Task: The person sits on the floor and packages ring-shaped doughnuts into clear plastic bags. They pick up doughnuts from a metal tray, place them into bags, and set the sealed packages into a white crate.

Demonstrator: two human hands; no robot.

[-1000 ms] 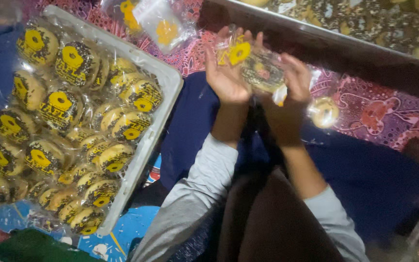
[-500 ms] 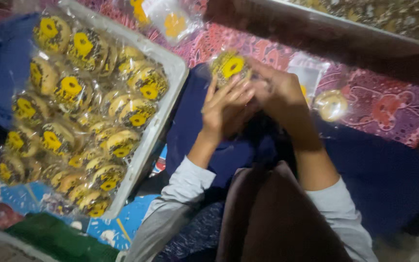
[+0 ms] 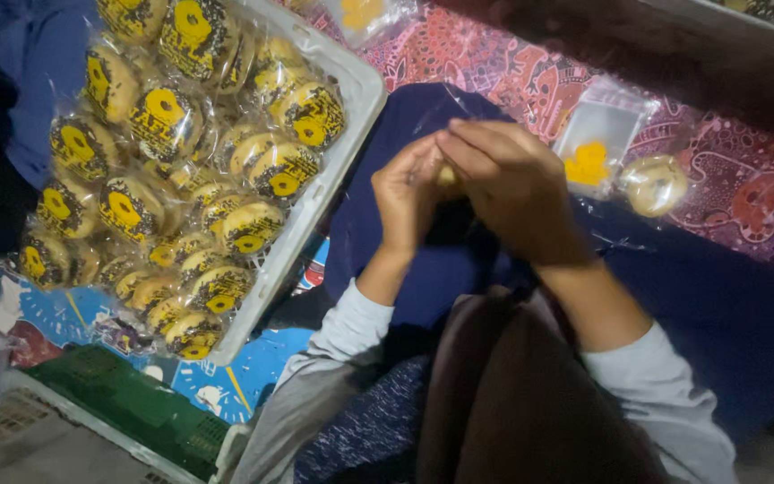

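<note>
— Left hand (image 3: 405,193)?
— Curled in front of the lap, fingers closed, grip clamped on a small pale round cookie (image 3: 446,176), of which only a sliver shows between the two hands.
— Right hand (image 3: 508,184)?
— Pressed against the left, fingers folded over the same cookie from above, grip also shut around it. Touching the left hand at the fingertips.
— Below the hands?
— Dark blue cloth (image 3: 423,260) across the lap, grey sleeves at both wrists.
— To the left side?
— Long white tray (image 3: 351,134), tilted across the view, packed with round wrapped cookies (image 3: 181,170) in clear plastic with yellow and black labels, stacked and overlapping, filling it nearly rim to rim.
— To the right side?
— Clear bag with a yellow mark (image 3: 595,143) lying flat on a red patterned cloth (image 3: 745,197), and just beside it one wrapped cookie (image 3: 654,184), apart from both hands.
— Near corner, lower left?
— Green crate (image 3: 127,403), partly seen, dim. Beside it a blue printed mat (image 3: 217,381) under the tray's end.
</note>
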